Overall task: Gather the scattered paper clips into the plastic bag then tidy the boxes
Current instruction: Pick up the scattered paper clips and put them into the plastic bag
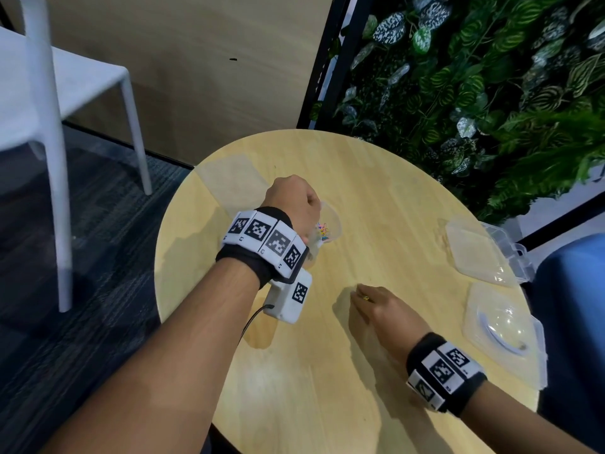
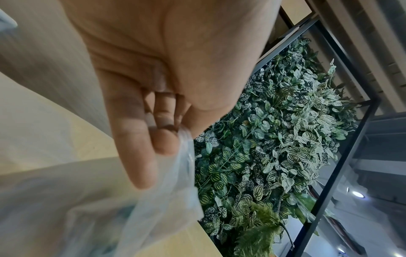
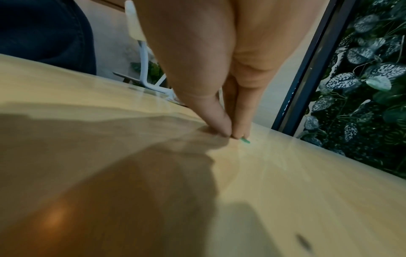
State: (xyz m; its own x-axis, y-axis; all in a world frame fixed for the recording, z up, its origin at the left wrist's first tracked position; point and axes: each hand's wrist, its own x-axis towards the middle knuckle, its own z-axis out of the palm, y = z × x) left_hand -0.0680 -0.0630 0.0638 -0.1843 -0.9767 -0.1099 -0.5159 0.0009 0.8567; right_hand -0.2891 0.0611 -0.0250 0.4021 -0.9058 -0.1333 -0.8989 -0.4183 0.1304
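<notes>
Table (image 1: 376, 198) fills mid-frame; two clear boxes (image 1: 478, 249) sit at right. Left hand (image 1: 291, 204) pinches the bag (image 1: 329, 226) of clips at centre. Right hand (image 1: 379, 311), lower right, pinches a green clip (image 3: 245, 140) against the table, below the bag.

Table (image 1: 376, 198): pale wood, smooth, slight sheen. Bag (image 1: 329, 224): thin clear plastic. Boxes (image 1: 474, 250): clear glossy plastic. Chair (image 1: 49, 93): matt white plastic.

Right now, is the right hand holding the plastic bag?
No, the right hand pinches a green paper clip on the table; the left hand holds the plastic bag.
</notes>
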